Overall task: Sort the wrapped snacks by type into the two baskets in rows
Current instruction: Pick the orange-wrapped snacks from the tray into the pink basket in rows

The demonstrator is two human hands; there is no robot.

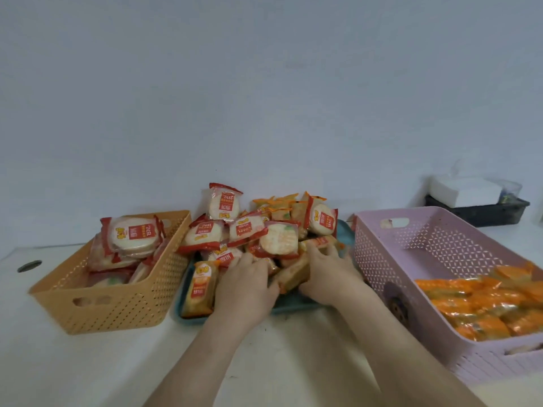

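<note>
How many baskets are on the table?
2. The orange basket sits left of the snack pile, holding red-wrapped round crackers. The lilac basket sits right of it, holding orange-wrapped snacks. None seems hidden.

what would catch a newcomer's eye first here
The heap of wrapped snacks on the teal tray in the middle, with the left hand and right hand both reaching into its near side. Next, the orange basket on the left holding red-wrapped round crackers, and the lilac basket on the right with orange packets laid along its near end.
</note>
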